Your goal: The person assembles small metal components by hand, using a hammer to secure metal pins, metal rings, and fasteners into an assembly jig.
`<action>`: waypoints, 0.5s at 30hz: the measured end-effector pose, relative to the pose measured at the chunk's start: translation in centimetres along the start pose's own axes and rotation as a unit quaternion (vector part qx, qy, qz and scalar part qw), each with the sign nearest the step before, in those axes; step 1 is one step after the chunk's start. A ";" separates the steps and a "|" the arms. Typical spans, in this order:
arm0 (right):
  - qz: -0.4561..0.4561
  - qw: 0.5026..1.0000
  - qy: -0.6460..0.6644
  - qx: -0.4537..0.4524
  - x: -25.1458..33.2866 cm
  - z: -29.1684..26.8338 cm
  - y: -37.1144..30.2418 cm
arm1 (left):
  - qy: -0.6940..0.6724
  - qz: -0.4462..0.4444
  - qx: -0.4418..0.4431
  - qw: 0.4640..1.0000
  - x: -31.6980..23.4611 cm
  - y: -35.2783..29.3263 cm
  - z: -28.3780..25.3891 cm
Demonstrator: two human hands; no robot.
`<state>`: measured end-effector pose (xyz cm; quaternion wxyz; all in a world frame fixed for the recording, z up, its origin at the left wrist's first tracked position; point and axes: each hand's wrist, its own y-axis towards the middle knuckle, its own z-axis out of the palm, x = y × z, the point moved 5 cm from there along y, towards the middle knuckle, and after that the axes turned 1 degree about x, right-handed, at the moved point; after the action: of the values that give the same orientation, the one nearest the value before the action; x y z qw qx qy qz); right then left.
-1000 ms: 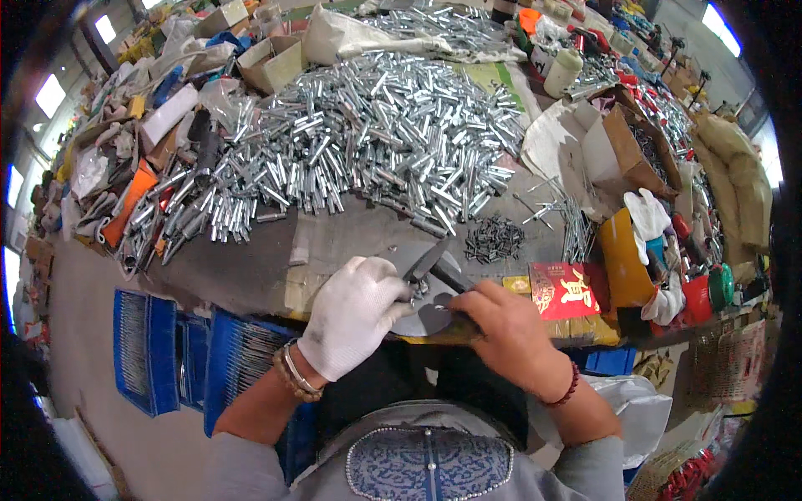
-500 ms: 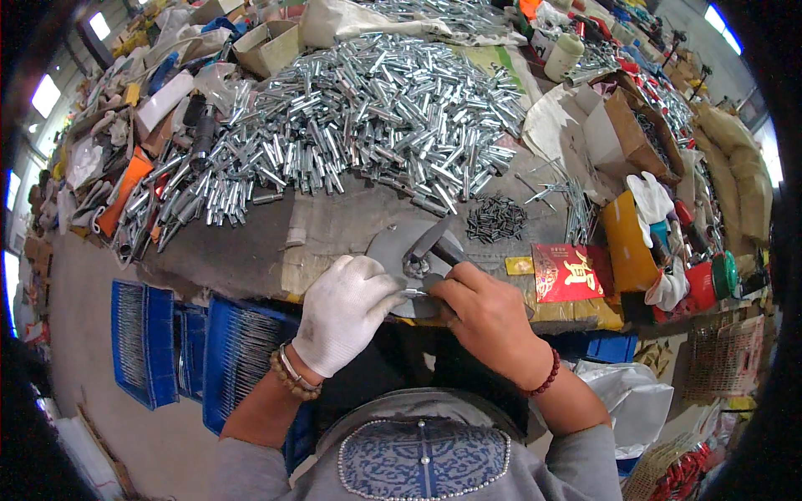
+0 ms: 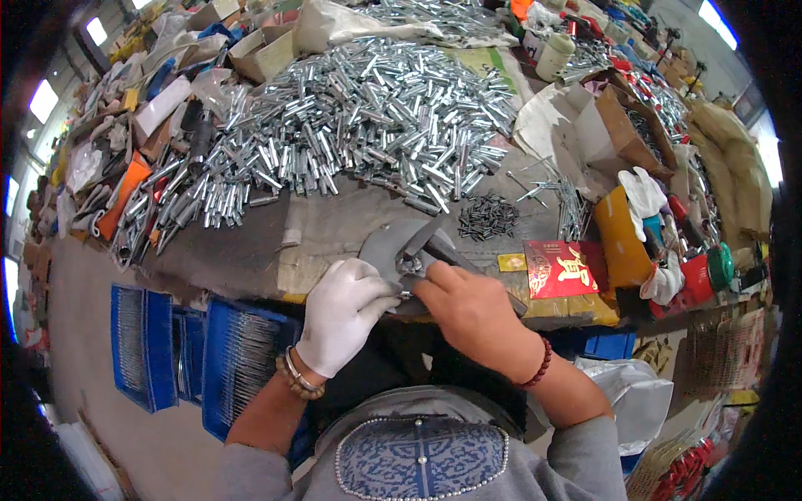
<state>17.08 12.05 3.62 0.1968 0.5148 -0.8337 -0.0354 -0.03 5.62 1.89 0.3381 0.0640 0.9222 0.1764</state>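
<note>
My left hand (image 3: 344, 311), in a white knit glove, is closed with thumb and forefinger pinching a short silver metal piece (image 3: 404, 295). My bare right hand (image 3: 480, 317) is closed right beside it, its fingertips meeting the same spot; whatever lies between them is too small to make out. A hammer (image 3: 438, 244) with a dark head slants through the right hand, its handle showing again past the knuckles. Under the hammer head lies a round grey metal plate (image 3: 380, 250) with a small raised block (image 3: 409, 264) on it.
Beyond my hands spreads a big heap of silver metal tubes (image 3: 376, 117). A pile of short black pins (image 3: 488, 217), thin rods (image 3: 571, 210) and a red envelope (image 3: 563, 269) lie to the right. Blue crates of rods (image 3: 244, 355) stand below the table's left edge.
My right hand has moved a little left, closer to my left hand, and the silver piece shows less between the fingers. The hammer has shifted slightly left with the whole view.
</note>
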 end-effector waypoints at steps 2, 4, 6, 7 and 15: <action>-0.014 1.000 0.013 -0.002 0.6 0.0 0.1 | -0.011 -0.030 0.003 0.999 0.1 -0.2 -0.1; -0.010 1.000 0.014 -0.012 0.6 0.2 0.0 | -0.015 -0.025 0.001 1.000 -0.1 -0.2 -0.1; -0.002 0.999 0.025 -0.027 0.1 0.5 -0.3 | -0.014 -0.030 0.005 0.999 -0.1 -0.1 -0.2; 0.000 0.999 0.021 -0.027 -0.1 0.2 -0.5 | -0.017 -0.027 0.005 0.999 -0.1 -0.1 -0.1; 0.188 0.978 0.017 -0.092 -7.7 -2.8 -1.5 | 0.002 -0.028 -0.003 1.000 -0.2 -0.3 -0.1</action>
<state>22.41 18.48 3.59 0.2605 0.3287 -0.9054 -0.0660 0.07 5.24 2.00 0.3414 0.0369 0.9238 0.1694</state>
